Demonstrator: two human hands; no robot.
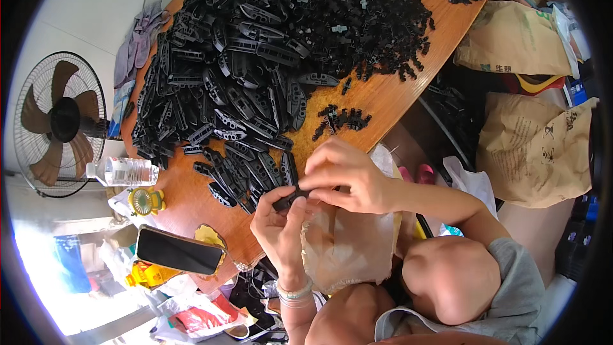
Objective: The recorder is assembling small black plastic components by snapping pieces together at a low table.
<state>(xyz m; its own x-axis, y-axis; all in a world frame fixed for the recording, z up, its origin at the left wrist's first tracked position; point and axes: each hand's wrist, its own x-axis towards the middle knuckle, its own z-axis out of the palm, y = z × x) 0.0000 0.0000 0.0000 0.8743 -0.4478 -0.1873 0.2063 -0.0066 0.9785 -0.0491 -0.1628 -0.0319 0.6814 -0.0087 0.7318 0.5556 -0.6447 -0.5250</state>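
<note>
My left hand pinches a small, dark, elongated plastic part between thumb and fingers, just past the table's near edge. My right hand comes in from the right, slightly blurred. Its thumb and fingertips close together at the part's right end; anything small between them is hidden. Right beyond the hands lies a small group of long black plastic shells with oval holes. Farther right, a little cluster of small black clips rests on the wooden table.
A large heap of black shells and small clips covers the far table. At left are a fan, a plastic bottle and a phone on a yellow stand. Brown paper sacks stand at right.
</note>
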